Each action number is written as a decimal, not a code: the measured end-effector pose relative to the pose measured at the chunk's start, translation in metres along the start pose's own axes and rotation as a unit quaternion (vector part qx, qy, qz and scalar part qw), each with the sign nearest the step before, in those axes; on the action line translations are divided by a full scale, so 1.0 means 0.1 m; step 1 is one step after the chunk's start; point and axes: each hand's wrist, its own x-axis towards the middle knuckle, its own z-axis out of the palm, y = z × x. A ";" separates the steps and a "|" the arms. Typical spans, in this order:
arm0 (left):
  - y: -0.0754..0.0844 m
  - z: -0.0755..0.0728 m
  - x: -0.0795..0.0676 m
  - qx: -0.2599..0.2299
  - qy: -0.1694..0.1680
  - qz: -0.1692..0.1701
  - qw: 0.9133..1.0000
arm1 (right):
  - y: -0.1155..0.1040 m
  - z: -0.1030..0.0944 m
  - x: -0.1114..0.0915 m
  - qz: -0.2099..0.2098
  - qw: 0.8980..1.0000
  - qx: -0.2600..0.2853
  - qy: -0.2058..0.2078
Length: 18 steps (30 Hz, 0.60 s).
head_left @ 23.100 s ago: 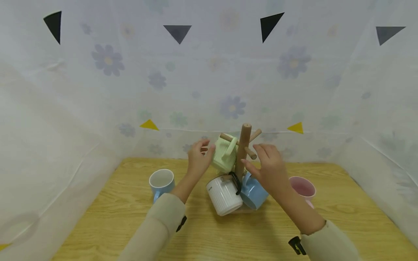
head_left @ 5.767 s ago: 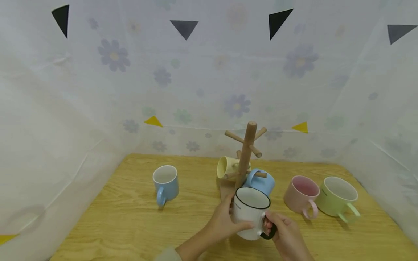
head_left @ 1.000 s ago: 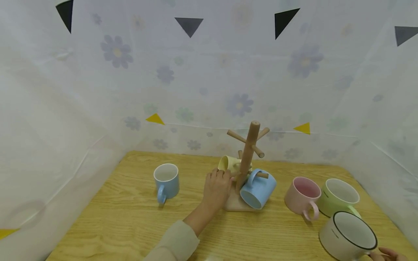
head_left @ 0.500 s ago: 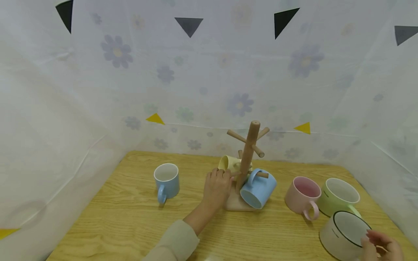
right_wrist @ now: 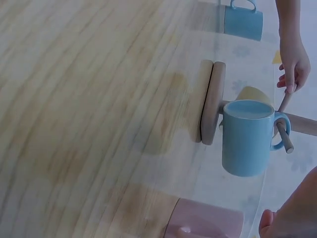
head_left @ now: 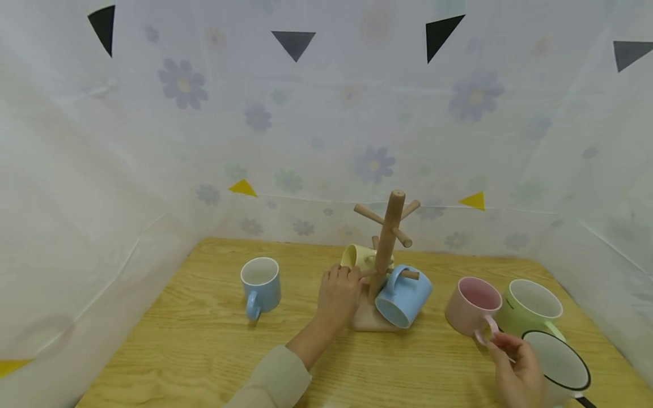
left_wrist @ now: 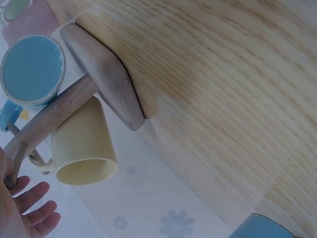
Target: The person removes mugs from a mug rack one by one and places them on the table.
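Observation:
A wooden mug tree [head_left: 390, 243] stands mid-table. My left hand [head_left: 339, 294] pinches its lower left peg; the right wrist view shows thumb and fingers meeting there. A pale yellow mug [left_wrist: 84, 139] and a light blue mug [right_wrist: 247, 144] hang from lower pegs, while the upper pegs carry nothing. My right hand [head_left: 517, 368], fingers loosely bent, is at the handle of an upright pink mug [head_left: 466, 317]. Whether fingertips touch that handle I cannot tell. Partly behind this hand is a white mug [head_left: 561, 362] with a black rim.
Behind the white mug, a light green mug [head_left: 520, 317] stands close to the pink one. Another blue mug [head_left: 267, 294], white inside, stands upright on the left of the wooden table [head_left: 194, 340]. A flower-patterned curtain [head_left: 316, 113] encloses the back and sides.
The white mug was taken off the tree and set down at right; earlier the green mug left it too. My right hand has since moved left to the pink mug. The left stays put.

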 end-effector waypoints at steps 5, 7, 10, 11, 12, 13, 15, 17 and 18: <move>0.00 0.01 -0.01 -0.004 0.006 -0.001 1.000 | 0.06 0.11 0.05 0.017 0.999 0.022 -0.045; 0.00 0.01 -0.01 -0.003 0.007 -0.001 1.000 | 0.17 0.17 0.11 0.009 0.997 0.045 -0.062; 0.00 0.00 -0.01 -0.002 0.007 0.000 1.000 | 0.46 0.32 0.23 -0.001 0.993 0.103 -0.065; 0.00 0.00 -0.01 -0.001 0.007 0.000 1.000 | 0.54 0.37 0.28 0.010 0.993 0.098 -0.063; 0.00 0.00 -0.01 0.000 0.007 0.001 1.000 | 0.62 0.43 0.33 0.018 0.993 0.103 -0.060; 0.00 0.00 -0.01 0.000 0.007 0.001 1.000 | 0.71 0.49 0.37 0.028 0.992 0.112 -0.058; 0.00 0.00 -0.01 0.001 0.008 0.003 1.000 | 0.64 0.55 0.36 0.060 0.990 0.109 -0.066; 0.00 0.00 0.00 0.003 0.010 0.005 1.000 | 0.43 0.55 0.30 0.084 0.988 0.098 -0.090; 0.00 0.00 0.00 0.003 0.010 0.005 1.000 | 0.30 0.54 0.26 0.093 0.985 0.095 -0.107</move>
